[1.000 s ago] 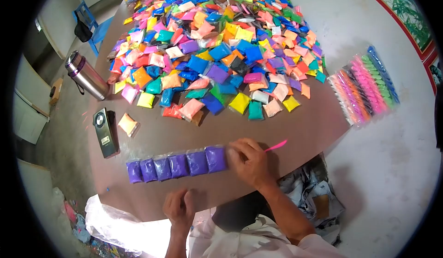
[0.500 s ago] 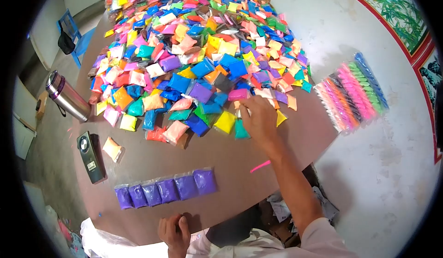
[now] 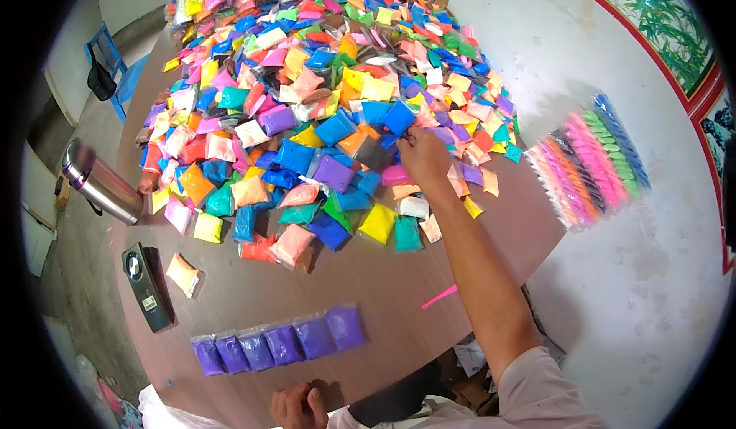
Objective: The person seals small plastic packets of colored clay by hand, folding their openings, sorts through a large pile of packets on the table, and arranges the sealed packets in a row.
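Observation:
My right hand reaches over the front right of a large heap of small colored packets. Its fingers are curled down among them beside a blue packet and a magenta one; whatever lies between the fingertips is hidden. At the table's near edge rests my left hand, fingers loosely curled in and nothing visible in them. Several purple packets form a neat, slightly overlapping row in front of it. A pink stick-like tool lies by my right forearm.
On the left of the brown table stand a steel flask, a dark box and one lone peach packet. Strips of colored twisted pieces lie at the right. A blue chair stands beyond the left edge.
My right hand has moved deeper into the heap, uncovering a white packet near the front. My left hand stays by the table edge. The whole view has shifted slightly.

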Available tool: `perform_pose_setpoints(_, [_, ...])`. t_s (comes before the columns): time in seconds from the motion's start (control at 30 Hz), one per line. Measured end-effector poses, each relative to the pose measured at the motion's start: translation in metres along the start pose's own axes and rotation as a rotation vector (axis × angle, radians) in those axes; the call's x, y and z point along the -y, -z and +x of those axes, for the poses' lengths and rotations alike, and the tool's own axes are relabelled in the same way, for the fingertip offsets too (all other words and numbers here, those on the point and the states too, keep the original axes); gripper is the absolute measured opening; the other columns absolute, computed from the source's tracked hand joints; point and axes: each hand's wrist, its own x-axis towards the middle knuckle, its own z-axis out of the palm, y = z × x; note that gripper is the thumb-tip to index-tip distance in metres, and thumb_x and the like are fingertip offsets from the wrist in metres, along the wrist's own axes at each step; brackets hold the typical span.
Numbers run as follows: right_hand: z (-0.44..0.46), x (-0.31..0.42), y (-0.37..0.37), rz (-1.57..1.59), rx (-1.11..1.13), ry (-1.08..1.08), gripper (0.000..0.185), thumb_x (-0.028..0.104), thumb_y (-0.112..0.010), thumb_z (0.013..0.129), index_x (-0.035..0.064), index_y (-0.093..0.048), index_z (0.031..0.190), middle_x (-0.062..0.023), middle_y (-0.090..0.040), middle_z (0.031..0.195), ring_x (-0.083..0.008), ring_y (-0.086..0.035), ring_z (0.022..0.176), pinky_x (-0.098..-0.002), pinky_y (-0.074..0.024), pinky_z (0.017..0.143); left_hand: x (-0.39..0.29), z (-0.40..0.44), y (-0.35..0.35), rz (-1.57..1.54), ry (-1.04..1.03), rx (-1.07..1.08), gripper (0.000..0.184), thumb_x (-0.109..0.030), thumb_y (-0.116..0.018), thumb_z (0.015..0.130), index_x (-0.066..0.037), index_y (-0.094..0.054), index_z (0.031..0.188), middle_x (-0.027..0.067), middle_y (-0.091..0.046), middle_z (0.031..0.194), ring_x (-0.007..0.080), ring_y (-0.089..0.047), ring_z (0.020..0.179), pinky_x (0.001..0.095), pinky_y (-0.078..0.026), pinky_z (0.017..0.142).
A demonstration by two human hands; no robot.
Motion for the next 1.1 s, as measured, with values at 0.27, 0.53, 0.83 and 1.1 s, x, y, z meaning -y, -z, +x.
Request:
perform_pose_setpoints(0.27, [0.005, -0.013, -0.024, 0.236, -0.061, -0.045, 0.024, 0.026, -0.078, 0.079, 0.0072, -0.076, 0.095, -0.0116, -0.076, 0.09, -0.0305, -0.073, 0.084, -0.0408, -0.0562, 0.074, -0.015, 0.017, 0.004, 0.027, -0.139, -0.066, 0.017, -0.018, -0.064, 0.102, -0.004, -0.073, 0.104, 0.0138, -0.073, 0.094, 0.033, -0.068, 0.084, 0.0433, -0.053, 0.076])
perform_pose_setpoints(0.53, [0.007, 0.002, -0.014, 0.394, -0.182, -0.174, 0.018, 0.018, -0.069, 0.079, 0.0117, -0.076, 0.094, -0.0128, -0.076, 0.097, -0.0343, -0.072, 0.091, -0.0454, -0.0561, 0.08, -0.001, -0.002, -0.001, -0.042, -0.057, -0.028, 0.023, -0.021, -0.061, 0.105, -0.001, -0.071, 0.11, 0.0159, -0.073, 0.099, 0.0308, -0.069, 0.088, 0.0396, -0.055, 0.08])
perform_pose_setpoints(0.83, [-0.091, -0.048, 0.076, 1.006, -0.175, -0.197, 0.042, 0.001, -0.068, 0.089, -0.0048, -0.06, 0.13, -0.0006, -0.063, 0.092, -0.0092, -0.057, 0.071, -0.0241, -0.0441, 0.06, 0.035, -0.025, -0.019, -0.037, 0.03, 0.015, 0.033, -0.028, -0.059, 0.106, 0.0, -0.068, 0.12, 0.015, -0.074, 0.106, 0.0249, -0.071, 0.093, 0.0339, -0.057, 0.083])
perform_pose_setpoints(1.1, [-0.27, -0.004, 0.128, 1.343, 0.283, -0.451, 0.038, 0.002, -0.07, 0.091, -0.0017, -0.064, 0.128, -0.0005, -0.066, 0.093, -0.0057, -0.055, 0.069, -0.0213, -0.0446, 0.059, -0.024, 0.002, 0.009, -0.191, 0.033, -0.016, 0.018, -0.008, -0.075, 0.09, -0.001, -0.07, 0.106, 0.0088, -0.067, 0.085, 0.0181, -0.063, 0.073, 0.0318, -0.051, 0.064])
